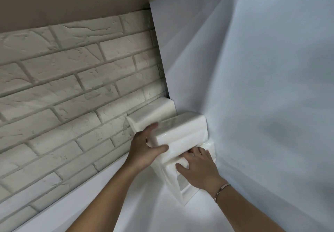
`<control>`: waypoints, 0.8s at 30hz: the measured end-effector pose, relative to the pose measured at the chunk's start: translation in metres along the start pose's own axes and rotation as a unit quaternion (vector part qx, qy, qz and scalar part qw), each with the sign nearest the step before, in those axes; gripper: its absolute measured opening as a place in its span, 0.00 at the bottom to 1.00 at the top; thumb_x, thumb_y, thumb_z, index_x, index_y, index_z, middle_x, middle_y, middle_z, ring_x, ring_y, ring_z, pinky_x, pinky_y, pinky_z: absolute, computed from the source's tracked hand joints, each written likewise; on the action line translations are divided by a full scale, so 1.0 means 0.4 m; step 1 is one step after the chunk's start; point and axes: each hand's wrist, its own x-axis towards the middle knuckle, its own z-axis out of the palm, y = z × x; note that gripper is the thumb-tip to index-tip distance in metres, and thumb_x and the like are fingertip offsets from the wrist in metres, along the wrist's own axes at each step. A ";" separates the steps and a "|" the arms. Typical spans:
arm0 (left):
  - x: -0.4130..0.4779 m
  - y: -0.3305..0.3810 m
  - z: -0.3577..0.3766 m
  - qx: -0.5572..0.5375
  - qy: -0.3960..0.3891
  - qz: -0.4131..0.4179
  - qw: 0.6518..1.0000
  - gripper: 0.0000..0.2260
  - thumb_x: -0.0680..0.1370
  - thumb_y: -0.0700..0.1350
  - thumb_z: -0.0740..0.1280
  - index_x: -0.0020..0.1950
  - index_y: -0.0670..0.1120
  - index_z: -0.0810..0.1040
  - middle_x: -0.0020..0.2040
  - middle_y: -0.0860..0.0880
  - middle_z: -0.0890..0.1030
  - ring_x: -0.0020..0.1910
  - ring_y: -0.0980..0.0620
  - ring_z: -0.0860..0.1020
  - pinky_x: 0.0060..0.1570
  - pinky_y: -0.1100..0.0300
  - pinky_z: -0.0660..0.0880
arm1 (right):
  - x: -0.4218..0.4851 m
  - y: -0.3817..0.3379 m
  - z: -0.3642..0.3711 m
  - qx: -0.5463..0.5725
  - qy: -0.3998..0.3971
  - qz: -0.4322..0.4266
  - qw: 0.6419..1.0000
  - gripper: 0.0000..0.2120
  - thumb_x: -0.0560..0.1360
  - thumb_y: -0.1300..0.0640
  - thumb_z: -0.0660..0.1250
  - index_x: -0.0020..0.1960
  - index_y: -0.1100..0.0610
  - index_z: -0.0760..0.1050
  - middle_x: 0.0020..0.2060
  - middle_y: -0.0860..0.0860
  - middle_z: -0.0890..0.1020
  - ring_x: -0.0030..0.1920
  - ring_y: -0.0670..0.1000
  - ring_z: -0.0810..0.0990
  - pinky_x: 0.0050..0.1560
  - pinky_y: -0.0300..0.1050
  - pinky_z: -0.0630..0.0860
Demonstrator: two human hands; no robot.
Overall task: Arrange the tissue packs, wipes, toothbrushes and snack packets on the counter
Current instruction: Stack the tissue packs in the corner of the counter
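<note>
We see left hand (146, 148), fingers (153, 125) clasping top tissue pack (180, 128), far-right desk (144, 204) corner. Right hand (197, 166), fingers flat, pressing lower pack (171, 168). Beyond, third pack (153, 112) against brick wall (72, 87). Wrappers plain white.

Both forearms (101, 204) ran off the bottom edge, the left grip (144, 150) covered the near end of the top tissue pack (182, 128), the right grip (198, 168) hid much of the lower packs (171, 181) so their count could not be told, and the rear pack (153, 112) sat partly hidden behind the top one.
</note>
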 end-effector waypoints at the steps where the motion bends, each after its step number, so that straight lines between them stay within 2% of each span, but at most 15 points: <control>1: -0.004 0.007 -0.005 0.029 0.011 0.029 0.999 0.37 0.66 0.51 0.82 0.70 0.72 0.71 0.65 0.57 0.73 0.64 0.58 0.74 0.60 0.59 0.76 | 0.000 0.000 0.001 0.001 0.002 -0.001 1.000 0.24 0.75 0.32 0.55 0.68 0.38 0.70 0.63 0.44 0.70 0.69 0.52 0.63 0.77 0.55 0.54; 2: -0.007 0.006 -0.009 0.047 0.027 0.056 0.997 0.35 0.66 0.51 0.82 0.69 0.70 0.74 0.64 0.58 0.73 0.63 0.62 0.73 0.60 0.61 0.75 | 0.000 0.001 0.003 0.002 0.003 -0.003 1.000 0.24 0.76 0.33 0.55 0.69 0.38 0.70 0.63 0.44 0.69 0.70 0.51 0.63 0.78 0.55 0.53; 4: -0.008 -0.005 -0.015 0.059 0.057 0.113 0.990 0.34 0.66 0.50 0.82 0.69 0.67 0.76 0.64 0.58 0.71 0.64 0.62 0.73 0.60 0.59 0.76 | 0.001 0.003 0.004 0.008 0.000 -0.002 1.000 0.23 0.77 0.34 0.57 0.70 0.38 0.69 0.66 0.44 0.69 0.72 0.50 0.61 0.78 0.54 0.51; 7: 0.001 -0.028 -0.029 0.119 0.116 0.220 0.961 0.36 0.66 0.48 0.83 0.71 0.64 0.75 0.67 0.56 0.67 0.69 0.53 0.70 0.62 0.55 0.75 | 0.001 0.006 0.004 0.019 -0.006 0.000 1.000 0.23 0.78 0.34 0.58 0.71 0.39 0.69 0.68 0.45 0.68 0.74 0.50 0.59 0.79 0.54 0.48; 10: 0.038 -0.052 -0.044 0.267 0.164 0.393 0.864 0.37 0.65 0.41 0.80 0.73 0.56 0.74 0.69 0.45 0.69 0.67 0.39 0.72 0.57 0.46 0.78 | 0.003 0.005 0.004 0.004 -0.004 -0.005 1.000 0.23 0.78 0.34 0.57 0.71 0.39 0.69 0.69 0.45 0.68 0.74 0.50 0.59 0.79 0.54 0.50; 11: 0.056 -0.066 -0.045 0.302 0.166 0.427 0.836 0.37 0.65 0.38 0.78 0.73 0.55 0.74 0.69 0.42 0.71 0.67 0.37 0.73 0.58 0.45 0.78 | 0.004 0.005 0.004 0.001 -0.003 -0.005 1.000 0.23 0.78 0.34 0.57 0.71 0.39 0.69 0.69 0.45 0.68 0.74 0.50 0.60 0.79 0.54 0.50; 12: 0.073 -0.082 -0.043 0.325 0.166 0.443 0.819 0.38 0.65 0.35 0.78 0.73 0.54 0.74 0.69 0.41 0.72 0.67 0.36 0.73 0.62 0.45 0.77 | 0.004 0.005 0.003 0.000 -0.002 -0.004 1.000 0.23 0.78 0.34 0.57 0.71 0.39 0.69 0.69 0.45 0.68 0.74 0.50 0.60 0.78 0.53 0.51; 14: 0.093 -0.119 -0.032 0.351 0.173 0.446 0.805 0.38 0.65 0.31 0.76 0.72 0.53 0.74 0.69 0.39 0.74 0.69 0.35 0.73 0.66 0.44 0.75 | 0.005 0.005 0.004 -0.001 -0.006 -0.003 1.000 0.23 0.78 0.34 0.56 0.71 0.39 0.69 0.69 0.44 0.68 0.74 0.50 0.60 0.78 0.53 0.51; 18: 0.110 -0.182 -0.011 0.393 0.191 0.461 0.772 0.29 0.73 0.31 0.68 0.72 0.52 0.74 0.68 0.38 0.75 0.71 0.35 0.71 0.64 0.41 0.78 | 0.005 0.007 0.006 0.002 -0.005 -0.003 1.000 0.23 0.78 0.34 0.57 0.71 0.38 0.69 0.68 0.44 0.69 0.74 0.50 0.60 0.79 0.54 0.51; 20: 0.119 -0.206 -0.003 0.400 0.186 0.457 0.773 0.32 0.72 0.29 0.70 0.72 0.53 0.73 0.70 0.39 0.72 0.72 0.35 0.70 0.66 0.43 0.77 | 0.006 0.007 0.004 0.001 -0.005 -0.003 1.000 0.23 0.78 0.34 0.57 0.71 0.39 0.69 0.68 0.44 0.69 0.73 0.50 0.60 0.79 0.54 0.51; 22: 0.114 -0.231 0.010 0.391 0.150 0.434 0.798 0.37 0.69 0.28 0.75 0.73 0.53 0.72 0.72 0.39 0.69 0.74 0.34 0.68 0.63 0.44 0.79 | 0.007 0.007 0.004 -0.001 -0.001 -0.003 1.000 0.23 0.78 0.34 0.57 0.71 0.38 0.69 0.68 0.44 0.69 0.73 0.50 0.60 0.79 0.54 0.51; 24: 0.099 -0.251 0.015 0.372 0.095 0.406 0.829 0.39 0.68 0.31 0.77 0.75 0.53 0.71 0.75 0.39 0.66 0.77 0.35 0.64 0.60 0.43 0.81 | 0.009 0.008 0.006 -0.002 0.000 -0.005 1.000 0.24 0.77 0.34 0.57 0.71 0.38 0.69 0.68 0.44 0.69 0.73 0.50 0.60 0.79 0.54 0.51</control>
